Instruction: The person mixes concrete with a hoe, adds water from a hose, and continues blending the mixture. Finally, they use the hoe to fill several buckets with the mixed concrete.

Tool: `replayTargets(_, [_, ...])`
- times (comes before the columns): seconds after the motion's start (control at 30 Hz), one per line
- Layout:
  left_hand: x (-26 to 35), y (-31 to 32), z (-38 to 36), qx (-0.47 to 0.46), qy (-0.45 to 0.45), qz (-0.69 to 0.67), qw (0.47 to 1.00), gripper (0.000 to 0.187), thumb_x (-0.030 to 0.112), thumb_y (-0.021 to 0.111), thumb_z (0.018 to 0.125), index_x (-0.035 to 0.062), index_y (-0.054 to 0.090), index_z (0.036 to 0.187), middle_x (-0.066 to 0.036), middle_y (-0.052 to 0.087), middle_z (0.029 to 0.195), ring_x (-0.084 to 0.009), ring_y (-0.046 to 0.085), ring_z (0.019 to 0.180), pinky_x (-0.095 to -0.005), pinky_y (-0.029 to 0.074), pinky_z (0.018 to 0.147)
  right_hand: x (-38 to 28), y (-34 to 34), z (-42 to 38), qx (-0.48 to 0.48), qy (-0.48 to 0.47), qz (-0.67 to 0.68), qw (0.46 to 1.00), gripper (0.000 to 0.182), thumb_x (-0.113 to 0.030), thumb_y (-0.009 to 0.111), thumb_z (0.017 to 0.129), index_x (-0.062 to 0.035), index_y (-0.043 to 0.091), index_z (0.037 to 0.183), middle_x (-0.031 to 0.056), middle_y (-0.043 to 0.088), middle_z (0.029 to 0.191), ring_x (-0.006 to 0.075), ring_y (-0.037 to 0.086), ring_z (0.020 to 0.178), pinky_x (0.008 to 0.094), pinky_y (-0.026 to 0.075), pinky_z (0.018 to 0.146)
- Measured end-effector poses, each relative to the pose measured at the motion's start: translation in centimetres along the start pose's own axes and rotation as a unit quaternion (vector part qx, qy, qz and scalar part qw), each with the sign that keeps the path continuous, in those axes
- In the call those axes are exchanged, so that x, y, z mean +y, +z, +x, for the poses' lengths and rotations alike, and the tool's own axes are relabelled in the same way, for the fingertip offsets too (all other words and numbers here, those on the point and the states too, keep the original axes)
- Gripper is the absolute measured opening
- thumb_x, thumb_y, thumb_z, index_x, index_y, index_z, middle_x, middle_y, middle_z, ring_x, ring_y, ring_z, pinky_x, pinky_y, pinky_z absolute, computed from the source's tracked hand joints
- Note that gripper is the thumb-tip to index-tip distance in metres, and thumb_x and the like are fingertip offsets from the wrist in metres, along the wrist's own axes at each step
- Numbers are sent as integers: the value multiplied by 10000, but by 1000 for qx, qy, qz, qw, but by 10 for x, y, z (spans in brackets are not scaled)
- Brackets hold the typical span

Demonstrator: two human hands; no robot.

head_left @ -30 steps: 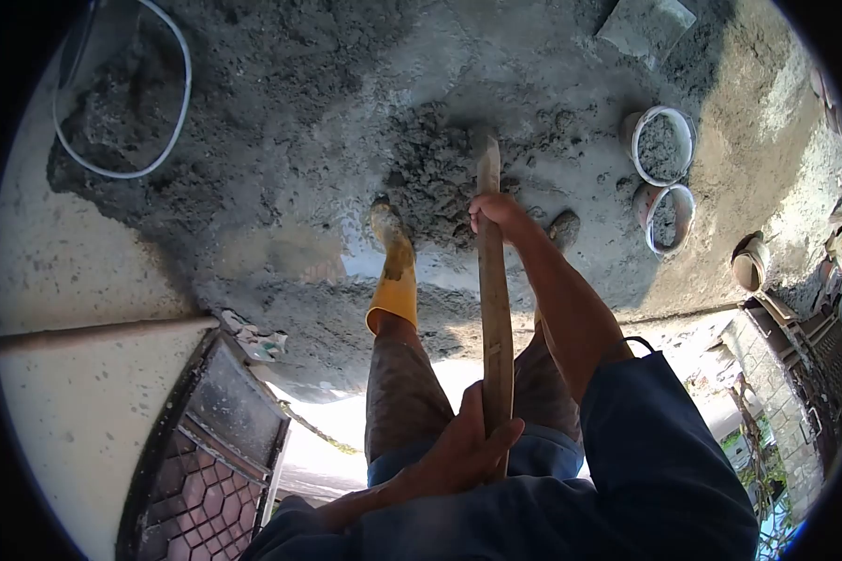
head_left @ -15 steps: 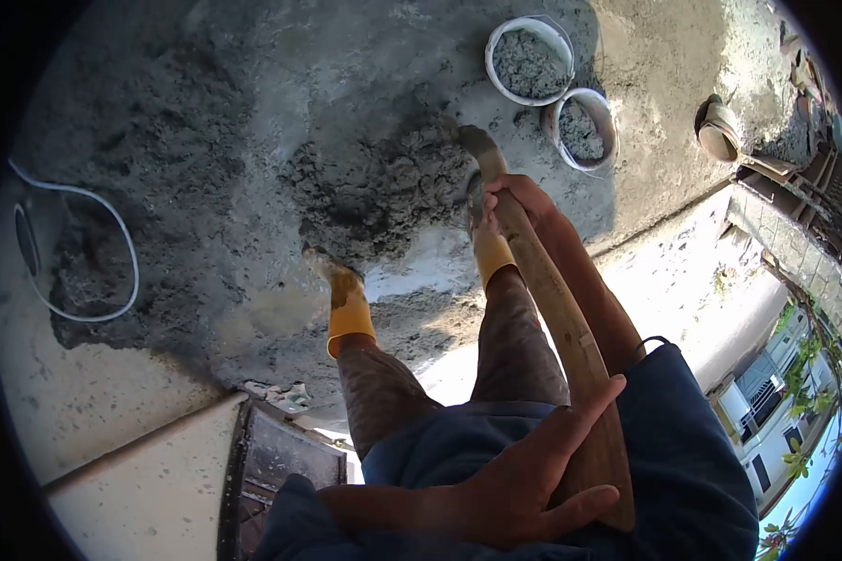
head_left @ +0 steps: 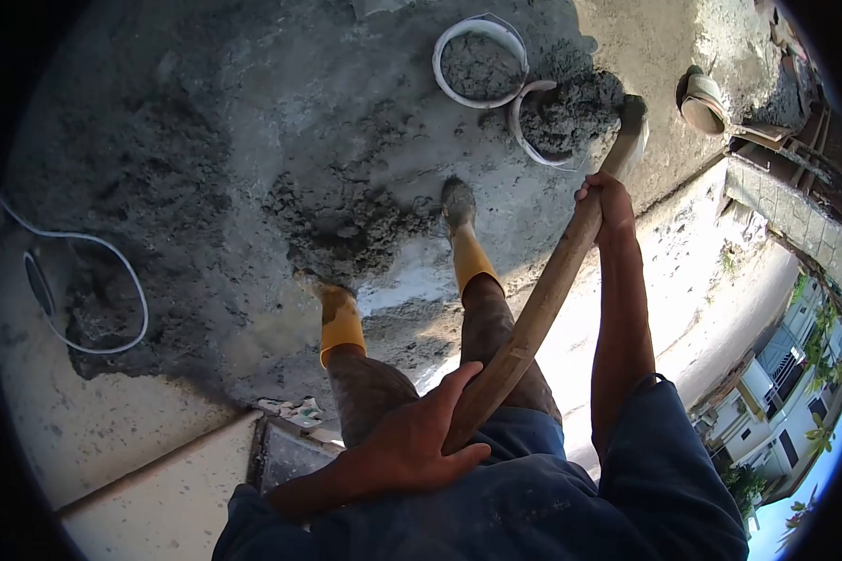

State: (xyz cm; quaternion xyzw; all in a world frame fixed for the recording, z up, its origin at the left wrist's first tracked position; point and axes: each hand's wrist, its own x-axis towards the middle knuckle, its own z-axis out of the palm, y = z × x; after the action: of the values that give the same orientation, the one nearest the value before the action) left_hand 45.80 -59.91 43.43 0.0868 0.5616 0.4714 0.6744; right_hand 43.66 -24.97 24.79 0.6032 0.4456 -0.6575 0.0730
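My right hand grips the wooden handle of a shovel partway down its length. Near the top end of that handle, my left hand holds it loosely, thumb and forefinger spread to either side. Dark wet mortar covers the shovel's head, hiding the blade, and lies over the right-hand white bucket. Beside it stands another white bucket filled with grey mortar. A heap of wet mortar lies on the ground just beyond my yellow boots.
A pale hose or cable loops across the left ground. A round container lies at the upper right, near stacked boards. A wall base borders the lower left.
The shovel's head has swung up and right from the mortar heap to the right-hand bucket, carrying mortar. My right hand has moved with it, while my left hand has shifted left.
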Motion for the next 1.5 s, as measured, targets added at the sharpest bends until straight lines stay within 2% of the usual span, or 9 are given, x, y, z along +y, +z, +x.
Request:
replayTargets(0.2, [-136,6,93,151,-107,170,968,425,10,564,681,20,416,1080,-257,582,926,-438,575,908,-512,452,760,95,15,74,99,-59,-11,993,112,-44,614,712,10,517,725,101,533,613,210,561,506,332,471,464])
replayTargets(0.53, [-201,26,124,210,-105,170,957,450,48,586,698,79,475,1133,-213,611,1002,-422,592,934,-490,474,781,110,14,80,90,-64,-34,993,304,-86,631,687,38,441,889,108,541,662,207,584,508,330,477,451])
replayTargets(0.87, [-103,68,89,152,-87,101,979,509,130,640,720,19,442,1176,-241,583,1042,-419,578,977,-465,468,829,35,-19,34,119,-98,-99,983,276,-116,632,691,59,486,847,118,557,644,208,590,526,326,476,462])
replayTargets(0.93, [-63,61,87,104,-114,73,985,519,103,637,737,-16,413,1189,-257,578,964,-410,597,936,-449,466,803,28,-24,50,9,-58,-139,989,235,-102,617,696,68,515,823,118,552,665,207,582,532,328,479,479])
replayTargets(1.07, [8,50,95,26,-148,31,988,593,151,643,745,-37,359,1231,-273,573,961,-412,599,934,-452,466,806,-6,-28,63,7,-14,-114,993,165,-49,592,703,51,531,819,117,539,677,202,570,562,335,478,496])
replayTargets(1.13, [36,51,99,2,-78,34,996,645,185,642,746,-57,319,1248,-278,571,951,-418,598,915,-451,465,800,-26,-40,72,-20,9,-109,994,124,-87,567,748,9,532,819,100,543,657,196,553,547,326,472,494])
replayTargets(1.17, [57,45,101,-36,-75,-10,996,489,148,609,721,-71,355,1077,-300,549,907,-434,582,900,-479,447,815,-35,-47,76,-37,20,-108,993,117,-111,550,771,-7,527,820,93,544,647,193,543,537,324,472,495])
replayTargets(1.23, [77,43,101,-62,-39,-41,996,460,155,602,729,-77,343,1031,-302,539,882,-425,577,891,-489,442,795,-56,-55,75,-58,33,-137,988,125,-166,520,809,-42,503,813,79,544,628,188,523,518,321,477,500])
replayTargets(1.5, [78,23,49,-69,43,-40,996,524,156,604,739,-61,323,1124,-275,541,908,-414,576,881,-468,459,756,-91,-33,17,-74,7,-50,996,121,-180,511,840,-85,479,772,58,531,610,174,520,492,317,482,465])
